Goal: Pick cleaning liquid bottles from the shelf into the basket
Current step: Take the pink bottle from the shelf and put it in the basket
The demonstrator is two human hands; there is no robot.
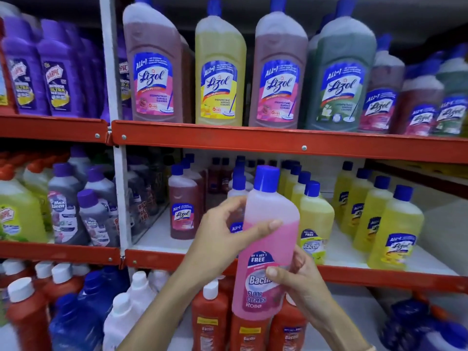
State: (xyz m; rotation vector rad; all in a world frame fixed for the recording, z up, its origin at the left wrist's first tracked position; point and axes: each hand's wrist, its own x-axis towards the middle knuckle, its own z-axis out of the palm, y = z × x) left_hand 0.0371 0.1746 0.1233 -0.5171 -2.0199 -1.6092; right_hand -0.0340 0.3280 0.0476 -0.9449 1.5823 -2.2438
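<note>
Pink bottle (266,252) is off the shelf, upright in front of the middle shelf (354,276); left hand (228,234) wraps its upper body, right hand (298,277) pinches the label area w/ thumb in front. Basket not in view, so I'd keep both grips firm, bottle vertical, cap up, while lowering. Label reads "Bactin Floor Cleaner Rose", "Buy 1 Get 1 Free"; Lizol bottles (220,72) above, "Disinfectant Surface Cleaner".

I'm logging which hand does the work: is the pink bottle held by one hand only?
No, both the left hand and the right hand have a grip on the pink bottle, which is off the shelf.
</note>
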